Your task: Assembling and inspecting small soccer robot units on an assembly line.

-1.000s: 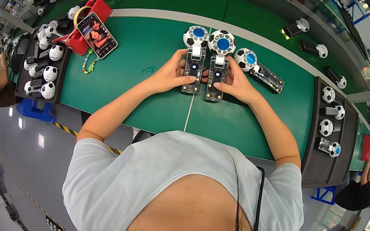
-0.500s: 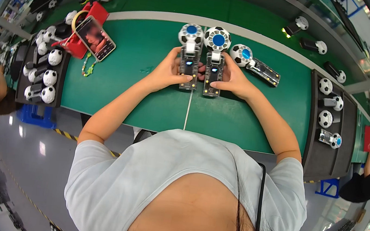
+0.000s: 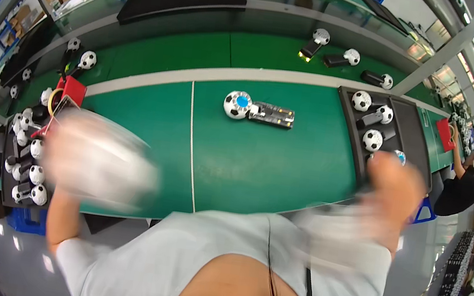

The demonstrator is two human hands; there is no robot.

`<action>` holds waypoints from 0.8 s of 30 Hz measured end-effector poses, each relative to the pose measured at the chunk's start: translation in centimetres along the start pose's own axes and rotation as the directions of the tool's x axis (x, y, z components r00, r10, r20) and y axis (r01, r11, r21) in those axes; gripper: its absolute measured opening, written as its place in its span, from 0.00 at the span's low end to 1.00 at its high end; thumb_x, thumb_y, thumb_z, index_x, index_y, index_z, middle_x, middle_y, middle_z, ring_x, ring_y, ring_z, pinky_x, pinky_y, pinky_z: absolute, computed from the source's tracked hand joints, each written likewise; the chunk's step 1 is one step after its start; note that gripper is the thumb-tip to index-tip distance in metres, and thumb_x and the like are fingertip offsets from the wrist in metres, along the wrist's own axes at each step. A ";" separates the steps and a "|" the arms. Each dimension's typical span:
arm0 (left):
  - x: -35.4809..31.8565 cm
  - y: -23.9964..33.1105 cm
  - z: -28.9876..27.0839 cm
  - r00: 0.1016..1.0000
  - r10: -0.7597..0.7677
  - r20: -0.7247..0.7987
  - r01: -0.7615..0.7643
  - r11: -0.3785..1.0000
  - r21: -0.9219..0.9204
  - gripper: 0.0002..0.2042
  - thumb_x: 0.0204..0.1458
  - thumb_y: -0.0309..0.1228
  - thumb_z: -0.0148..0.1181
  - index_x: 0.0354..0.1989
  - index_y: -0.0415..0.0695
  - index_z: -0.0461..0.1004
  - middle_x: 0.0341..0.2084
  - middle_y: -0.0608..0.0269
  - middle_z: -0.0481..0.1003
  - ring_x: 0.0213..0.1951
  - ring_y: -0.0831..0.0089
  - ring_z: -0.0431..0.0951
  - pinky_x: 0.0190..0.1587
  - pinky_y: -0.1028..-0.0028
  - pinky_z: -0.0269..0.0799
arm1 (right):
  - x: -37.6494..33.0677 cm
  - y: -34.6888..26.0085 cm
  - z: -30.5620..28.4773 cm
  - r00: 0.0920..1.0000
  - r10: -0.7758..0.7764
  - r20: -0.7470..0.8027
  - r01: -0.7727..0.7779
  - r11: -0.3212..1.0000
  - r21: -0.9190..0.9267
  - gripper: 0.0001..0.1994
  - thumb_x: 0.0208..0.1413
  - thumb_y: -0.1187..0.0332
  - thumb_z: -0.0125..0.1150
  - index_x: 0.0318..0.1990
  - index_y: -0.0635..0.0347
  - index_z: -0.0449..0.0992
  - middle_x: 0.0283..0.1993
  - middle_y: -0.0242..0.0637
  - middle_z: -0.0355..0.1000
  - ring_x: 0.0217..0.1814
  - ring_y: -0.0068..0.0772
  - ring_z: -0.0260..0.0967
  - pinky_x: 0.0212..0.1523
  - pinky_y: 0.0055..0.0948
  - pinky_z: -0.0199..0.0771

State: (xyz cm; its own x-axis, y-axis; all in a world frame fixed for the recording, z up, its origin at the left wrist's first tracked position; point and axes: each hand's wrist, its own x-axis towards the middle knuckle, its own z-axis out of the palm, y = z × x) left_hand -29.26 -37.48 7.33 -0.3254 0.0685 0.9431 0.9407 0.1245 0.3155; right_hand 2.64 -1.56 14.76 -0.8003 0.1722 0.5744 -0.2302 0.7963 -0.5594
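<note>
My left hand (image 3: 66, 152) is raised over the left side of the green table and smeared by motion. A large blurred white shape (image 3: 118, 165) extends from it, fitting one of the ball-headed handheld devices held just before. On the right, my right hand (image 3: 397, 184) is blurred near the dark tray, with a pale smeared shape (image 3: 337, 227) beside it. Finger detail is lost on both hands. A third ball-headed device (image 3: 271, 115) lies alone on the table. It has a black-and-white football head with a blue disc and a clear handle.
The right dark tray (image 3: 421, 133) holds several ball-headed devices. More fill a tray at the left (image 3: 3, 192), near a red holder (image 3: 74, 90) with a tape roll. Further devices (image 3: 321, 37) stand or lie across the divider. Another person (image 3: 461, 192) works far right.
Both hands have parted from the table's middle, swinging outward and up. The two devices they held have left the middle. The view has shifted, so the lone device appears further left and lower.
</note>
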 end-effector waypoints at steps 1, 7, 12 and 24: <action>0.5 0.0 1.7 0.989 0.075 0.128 -0.077 0.997 0.013 0.10 0.50 0.29 0.40 0.27 0.40 0.70 0.29 0.59 0.74 0.31 0.68 0.74 0.40 0.72 0.72 | -0.1 -0.4 0.2 0.999 -0.027 -0.030 0.023 0.989 -0.148 0.25 0.57 0.46 0.48 0.40 0.62 0.73 0.46 0.41 0.71 0.38 0.27 0.68 0.44 0.22 0.69; 0.6 3.6 5.8 0.513 0.224 0.829 -0.568 0.813 0.132 0.04 0.46 0.28 0.54 0.26 0.41 0.72 0.26 0.58 0.73 0.26 0.68 0.72 0.32 0.73 0.71 | -0.7 5.9 4.5 0.975 -0.222 0.013 0.161 0.665 -0.729 0.21 0.34 0.60 0.68 0.38 0.63 0.77 0.32 0.37 0.74 0.29 0.25 0.68 0.34 0.21 0.72; -2.1 -5.2 17.1 0.943 -0.053 0.330 0.008 0.990 0.137 0.16 0.37 0.32 0.69 0.35 0.41 0.75 0.24 0.62 0.76 0.24 0.70 0.75 0.29 0.75 0.70 | 9.3 17.6 12.3 0.997 0.069 -0.044 -0.067 0.997 0.049 0.15 0.50 0.55 0.60 0.32 0.58 0.71 0.23 0.32 0.72 0.19 0.34 0.64 0.21 0.27 0.61; -7.3 -25.0 34.5 0.560 -0.687 0.463 0.387 0.711 0.587 0.27 0.41 0.44 0.64 0.41 0.31 0.72 0.39 0.37 0.72 0.40 0.47 0.74 0.45 0.61 0.70 | 18.3 48.7 5.0 0.490 0.556 -0.671 -0.871 0.298 -0.390 0.24 0.47 0.49 0.54 0.44 0.60 0.74 0.44 0.55 0.71 0.48 0.55 0.68 0.47 0.50 0.67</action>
State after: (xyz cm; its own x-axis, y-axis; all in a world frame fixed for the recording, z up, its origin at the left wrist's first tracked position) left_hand -53.71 -6.94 -11.04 -0.8728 0.4111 0.2631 0.4869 0.6960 0.5278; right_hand -25.98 37.48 -5.02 -0.1489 0.9163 0.3717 0.8444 0.3134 -0.4344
